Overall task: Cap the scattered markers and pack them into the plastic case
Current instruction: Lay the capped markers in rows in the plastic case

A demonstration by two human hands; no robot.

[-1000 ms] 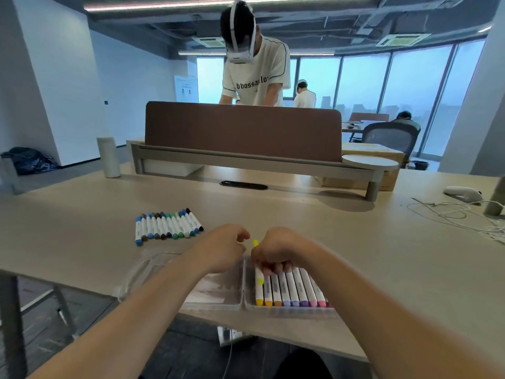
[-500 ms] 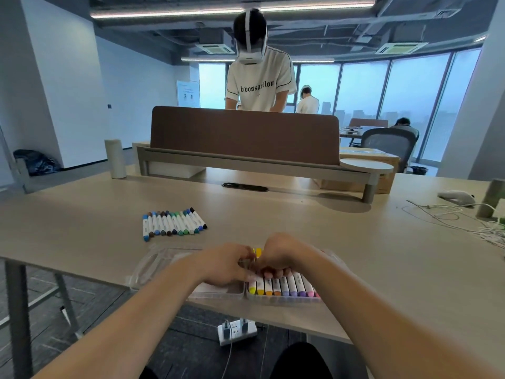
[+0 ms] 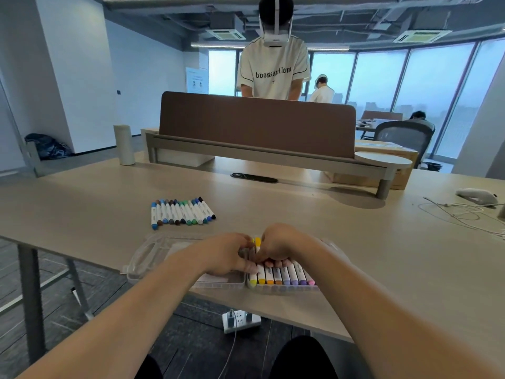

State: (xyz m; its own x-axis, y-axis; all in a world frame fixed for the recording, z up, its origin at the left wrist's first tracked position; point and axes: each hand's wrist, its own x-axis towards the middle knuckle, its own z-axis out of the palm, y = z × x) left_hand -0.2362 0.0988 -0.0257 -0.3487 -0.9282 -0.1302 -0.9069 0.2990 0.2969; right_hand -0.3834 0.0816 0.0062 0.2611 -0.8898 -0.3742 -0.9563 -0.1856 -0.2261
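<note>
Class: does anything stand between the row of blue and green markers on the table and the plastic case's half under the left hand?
Nothing visible lies on the table between the row of markers and the plastic case. Only the left hand itself covers part of that half.

Across the desk from me, a person's white T-shirt carries black gothic lettering that reads roughly "bbossaullom", with a small cross beneath. The markers under my fingers have print on their white barrels, too small to read. The poster on the far wall is illegible too.
</note>
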